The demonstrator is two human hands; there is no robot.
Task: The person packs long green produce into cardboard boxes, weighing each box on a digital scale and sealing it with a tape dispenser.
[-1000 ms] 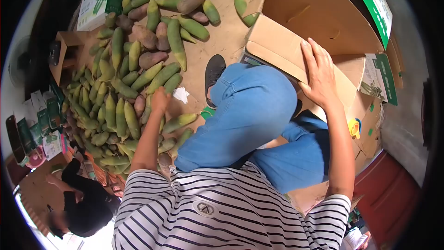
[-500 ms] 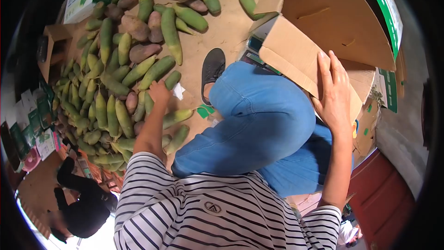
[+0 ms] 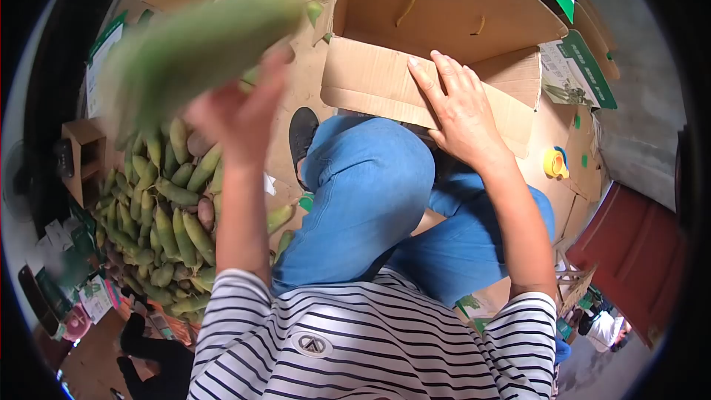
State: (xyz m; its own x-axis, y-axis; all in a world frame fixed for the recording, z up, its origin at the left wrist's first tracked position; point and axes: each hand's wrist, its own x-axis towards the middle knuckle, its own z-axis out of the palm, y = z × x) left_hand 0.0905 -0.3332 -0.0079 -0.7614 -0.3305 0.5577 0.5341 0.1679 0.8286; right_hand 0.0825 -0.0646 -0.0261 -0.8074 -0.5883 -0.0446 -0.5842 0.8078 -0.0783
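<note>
My left hand [image 3: 248, 107], smeared by motion, is raised with its fingers around a large green radish [image 3: 215, 37]. The radish is also blurred and lies across the upper left of the view, near the carton's left edge. Fingers stretched out, my right hand [image 3: 463, 107] lies flat on the near flap [image 3: 366, 78] of an open cardboard box [image 3: 444, 0]. The flap leans toward my knees. Below my left hand is a heap of green radishes [image 3: 167, 230], partly hidden by my forearm.
A roll of yellow tape [image 3: 554, 164] lies right of my knee. Printed green-and-white cartons [image 3: 585, 67] stand beyond the box. A small open wooden box [image 3: 83, 159] is at the far left. Another person in dark clothing [image 3: 159, 367] is at the lower left.
My left hand has risen from the heap, now with a green radish in it. The view has turned, so the box appears further left. My right hand stays on the flap.
</note>
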